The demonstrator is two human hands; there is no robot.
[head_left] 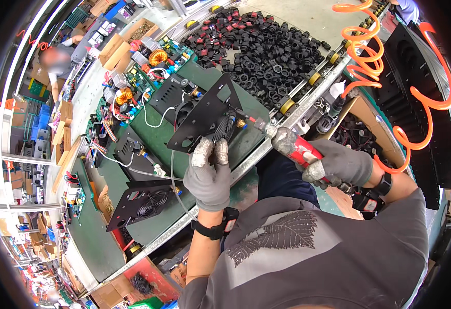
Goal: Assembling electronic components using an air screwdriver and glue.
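A long green bench runs away from the person, carrying a heap of black plastic nuts, circuit boards with copper coils and black fan panels. Nearest the person, a black metal panel stands tilted on edge, apparently so its fittings face the tool. The left hand, in a grey glove, pinches the panel's lower edge beside a coiled black cable, steadying it. The gloved right hand is wrapped tight around a red air-powered driver, fed by an orange coiled hose, its tip aimed at a brass fitting on the panel.
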